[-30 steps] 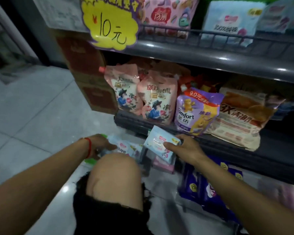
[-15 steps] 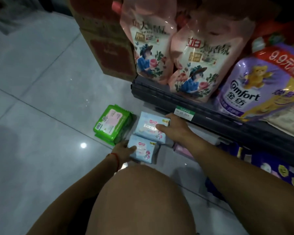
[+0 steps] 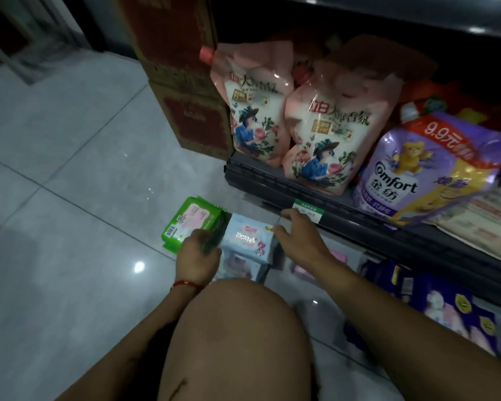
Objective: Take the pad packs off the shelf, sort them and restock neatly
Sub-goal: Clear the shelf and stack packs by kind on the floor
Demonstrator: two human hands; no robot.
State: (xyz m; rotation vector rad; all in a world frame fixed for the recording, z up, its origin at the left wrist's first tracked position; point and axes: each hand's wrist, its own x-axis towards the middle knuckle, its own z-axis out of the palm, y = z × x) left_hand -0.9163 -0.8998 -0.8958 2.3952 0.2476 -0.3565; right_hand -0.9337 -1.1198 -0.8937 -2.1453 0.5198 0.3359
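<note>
Head view — on the floor (image 3: 70, 227) beside the shelf (image 3: 315, 195), blue packs (image 3: 248, 241) lie stacked next to a green pack (image 3: 191, 218), left hand (image 3: 197, 256) curled on the green pack's edge, right hand (image 3: 298, 241) with fingers loosely spread at the top blue pack's corner.

lower blue pack (image 3: 240, 266) blurred, left fingers (image 3: 206, 241) hide green pack's (image 3: 191, 219) corner
</note>
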